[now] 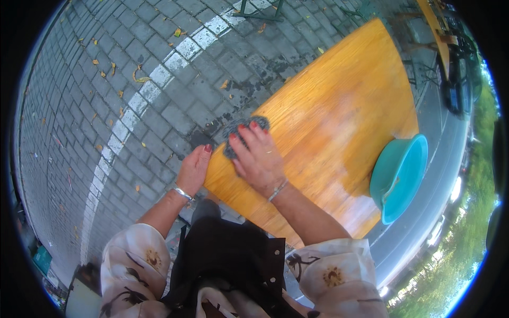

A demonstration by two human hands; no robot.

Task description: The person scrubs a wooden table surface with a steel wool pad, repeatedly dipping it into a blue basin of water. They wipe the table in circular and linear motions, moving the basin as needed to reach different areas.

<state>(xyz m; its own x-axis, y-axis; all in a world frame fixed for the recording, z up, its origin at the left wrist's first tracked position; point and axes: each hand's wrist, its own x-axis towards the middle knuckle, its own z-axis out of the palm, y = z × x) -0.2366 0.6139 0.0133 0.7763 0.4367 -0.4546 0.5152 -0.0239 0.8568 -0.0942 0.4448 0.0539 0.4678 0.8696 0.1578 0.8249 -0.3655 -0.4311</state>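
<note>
A grey cloth or scouring pad (260, 120) lies at the left edge of a varnished wooden table (318, 115), pressed under the spread fingers of my right hand (256, 159). Beside it, my left hand (194, 169) grips the table's near left corner, its thumb at the top edge and its other fingers mostly hidden. Parts of the tabletop have a wet-looking shine. Towards the table's right side stands a turquoise plastic basin (399, 179), whose contents I cannot make out.
Grey paving (119, 59) with a white painted line (149, 91) and fallen leaves runs along the left. Dark metal legs (260, 16) stand beyond the table at the top. Another wooden tabletop (437, 35) and a dark vehicle (457, 87) are at the upper right, near the road.
</note>
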